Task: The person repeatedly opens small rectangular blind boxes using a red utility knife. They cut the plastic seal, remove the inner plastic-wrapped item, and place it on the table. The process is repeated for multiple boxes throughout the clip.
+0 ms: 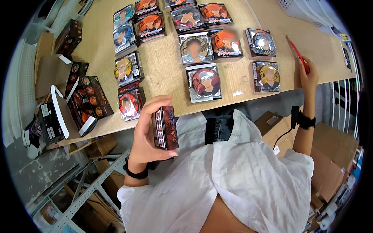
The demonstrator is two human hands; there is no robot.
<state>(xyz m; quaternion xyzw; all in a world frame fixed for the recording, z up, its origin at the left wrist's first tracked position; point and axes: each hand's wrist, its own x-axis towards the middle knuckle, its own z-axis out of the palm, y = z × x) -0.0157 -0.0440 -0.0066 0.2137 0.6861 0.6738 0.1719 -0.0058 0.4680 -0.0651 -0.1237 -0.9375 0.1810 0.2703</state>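
My left hand point(145, 134) is wrapped round a small black-and-red printed card box point(166, 128), held upright in front of the table edge. Over at the table's right side, my right hand point(309, 75) has its fingers closed on the handle of a slim red tool with a narrow tip point(297, 53); its exact kind is too small to tell. Between the hands lie stacks of round character badges in transparent wrappers on little boxes. The nearest are a red-haired badge pack point(130, 104), a maroon badge pack point(204, 83) and a yellow badge pack point(266, 77).
Opened black printed display boxes point(89, 99) stand at the table's left edge beside a brown carton point(52, 75). A white perforated basket point(307, 11) sits at the far right. Below are a metal rack point(91, 182) and cardboard boxes point(330, 155) near my right side.
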